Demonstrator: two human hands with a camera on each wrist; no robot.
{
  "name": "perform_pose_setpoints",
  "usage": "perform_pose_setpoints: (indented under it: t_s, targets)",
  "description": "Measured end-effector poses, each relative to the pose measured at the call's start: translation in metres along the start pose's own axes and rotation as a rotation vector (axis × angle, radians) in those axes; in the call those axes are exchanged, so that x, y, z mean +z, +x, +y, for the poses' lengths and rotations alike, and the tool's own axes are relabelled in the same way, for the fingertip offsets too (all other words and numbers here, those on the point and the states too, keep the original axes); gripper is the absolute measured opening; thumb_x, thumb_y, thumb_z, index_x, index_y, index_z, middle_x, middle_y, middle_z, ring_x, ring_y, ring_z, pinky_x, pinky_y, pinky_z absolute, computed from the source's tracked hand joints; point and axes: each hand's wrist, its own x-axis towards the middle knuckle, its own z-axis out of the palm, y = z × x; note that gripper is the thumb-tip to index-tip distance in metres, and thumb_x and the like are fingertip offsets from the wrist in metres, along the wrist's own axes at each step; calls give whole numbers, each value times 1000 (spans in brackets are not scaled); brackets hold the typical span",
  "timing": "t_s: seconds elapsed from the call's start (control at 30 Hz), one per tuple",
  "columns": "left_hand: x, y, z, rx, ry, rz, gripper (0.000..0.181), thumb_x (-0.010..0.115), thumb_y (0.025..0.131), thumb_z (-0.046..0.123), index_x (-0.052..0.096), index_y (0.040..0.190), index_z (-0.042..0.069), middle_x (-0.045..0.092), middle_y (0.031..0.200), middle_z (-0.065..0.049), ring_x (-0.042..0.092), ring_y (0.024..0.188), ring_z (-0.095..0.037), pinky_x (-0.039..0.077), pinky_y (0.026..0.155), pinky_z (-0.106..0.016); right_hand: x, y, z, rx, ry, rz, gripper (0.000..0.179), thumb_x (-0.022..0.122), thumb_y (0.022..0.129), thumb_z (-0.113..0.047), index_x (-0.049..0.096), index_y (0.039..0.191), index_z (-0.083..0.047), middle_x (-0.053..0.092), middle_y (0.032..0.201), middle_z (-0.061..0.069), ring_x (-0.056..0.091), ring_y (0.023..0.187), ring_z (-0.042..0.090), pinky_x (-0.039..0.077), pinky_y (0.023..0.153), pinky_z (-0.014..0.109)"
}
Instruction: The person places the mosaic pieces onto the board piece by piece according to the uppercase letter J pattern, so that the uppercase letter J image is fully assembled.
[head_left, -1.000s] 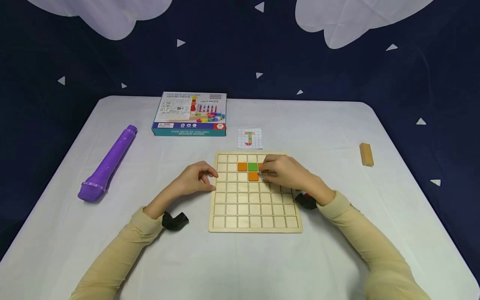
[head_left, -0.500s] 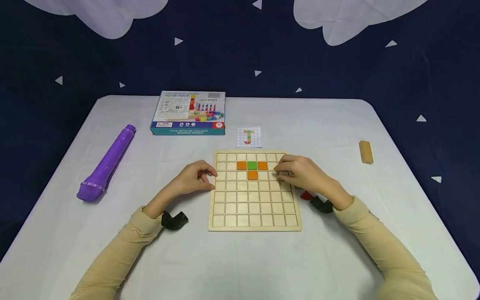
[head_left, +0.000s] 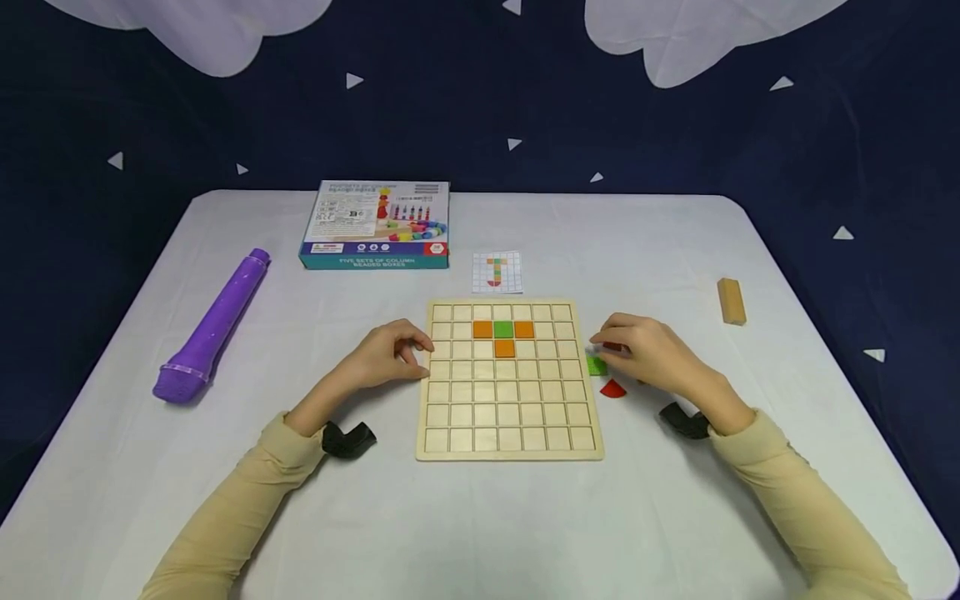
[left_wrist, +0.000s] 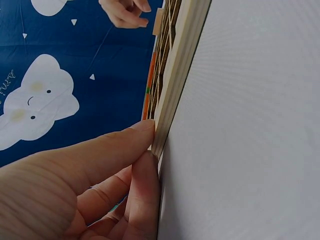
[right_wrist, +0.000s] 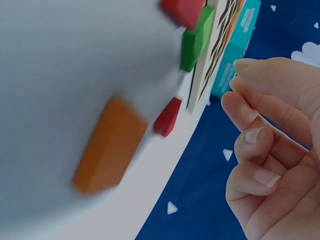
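Note:
The square wooden grid board (head_left: 510,417) lies flat on the table. A green tile (head_left: 503,329) sits in its second row between two orange tiles, with another orange tile (head_left: 505,348) below it. At the board's left edge rests my left hand (head_left: 386,357), thumb and index fingertips touching the side, apart from each other. My right hand (head_left: 647,350) hovers right of the board, fingers loosely bent, nothing between them. Around it lie a loose green tile (head_left: 597,367) and a red quarter-round piece (head_left: 612,388). The right wrist view also shows an orange tile (right_wrist: 112,145) and another red piece (right_wrist: 168,117).
A small pattern card (head_left: 497,272) with a J-shaped figure lies behind the board. Farther back is a bead-set box (head_left: 375,225). A purple toy microphone (head_left: 213,325) lies at left, and a wooden block (head_left: 731,302) at far right.
My right hand has withdrawn from the board to the loose pieces on its right, leaving an orange tile right of the green one uncovered. My left hand stays at the board's edge.

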Motion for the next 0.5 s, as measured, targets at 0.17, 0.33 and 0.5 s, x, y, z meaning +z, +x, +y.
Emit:
perform_pose_setpoints:
  t_s: [0.17, 0.33, 0.5]
  targets:
    - [-1, 0, 1, -6, 5, 5, 32, 77, 74, 7, 65, 103, 3, 60, 99, -13, 58, 68, -9, 45, 70, -21, -5, -14, 9, 28, -25, 16, 15, 72, 76, -6, 73, 91, -7, 67, 88, 1, 60, 72, 11, 49, 63, 30]
    - [-1, 0, 1, -9, 2, -4, 32, 76, 74, 7, 65, 104, 3, 60, 100, -14, 58, 68, -9, 46, 70, -21, -8, -30, 16, 57, -20, 18, 17, 72, 76, -4, 73, 92, -8, 67, 87, 1, 61, 75, 12, 50, 66, 32]
    - [-1, 0, 1, -12, 0, -5, 32, 76, 74, 8, 65, 103, 3, 60, 100, -14, 58, 68, -9, 45, 69, -21, -12, -44, 21, 82, 10, -3, 20, 73, 76, -5, 73, 95, -9, 68, 90, -2, 58, 75, 7, 48, 66, 26]
